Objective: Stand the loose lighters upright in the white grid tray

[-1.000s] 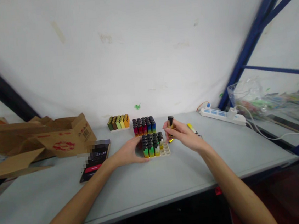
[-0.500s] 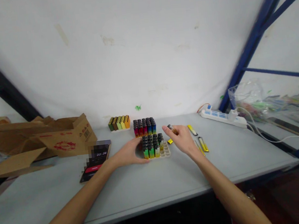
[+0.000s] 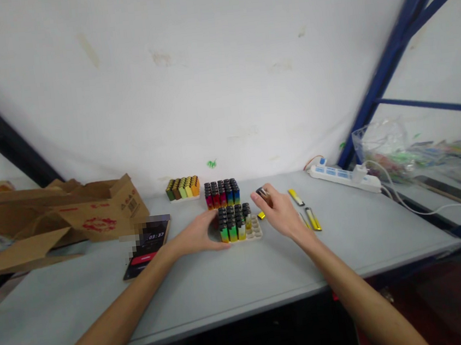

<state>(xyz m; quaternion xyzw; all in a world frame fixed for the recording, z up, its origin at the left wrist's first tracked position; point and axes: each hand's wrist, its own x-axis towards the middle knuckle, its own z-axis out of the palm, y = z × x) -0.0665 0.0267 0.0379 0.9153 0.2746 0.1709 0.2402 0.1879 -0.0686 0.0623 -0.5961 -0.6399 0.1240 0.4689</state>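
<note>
My left hand (image 3: 196, 234) grips the left side of a white lighter tray (image 3: 257, 235), thumb at the front corner and fingers behind. Upright lighters (image 3: 231, 224) with black tops and green-to-yellow bodies fill its left part. Bare round sockets show on its right side. Just right of the tray, my right hand (image 3: 279, 211) is closed on a lighter (image 3: 262, 192); its dark top shows above the fingers and the rest is hidden. Around that hand lie several loose yellow lighters (image 3: 313, 219), one of them partly covered by the hand.
Behind stand a block of red and blue lighters (image 3: 222, 194) and a tray of yellow and green ones (image 3: 183, 188). At left are a phone (image 3: 150, 247) and a cardboard box (image 3: 94, 211). A power strip (image 3: 344, 178) with a white cable and plastic bags (image 3: 384, 142) are at right.
The right hand still holds the lighter beside the tray, its grip slightly shifted. My left hand stays on the tray. The view has moved slightly.
</note>
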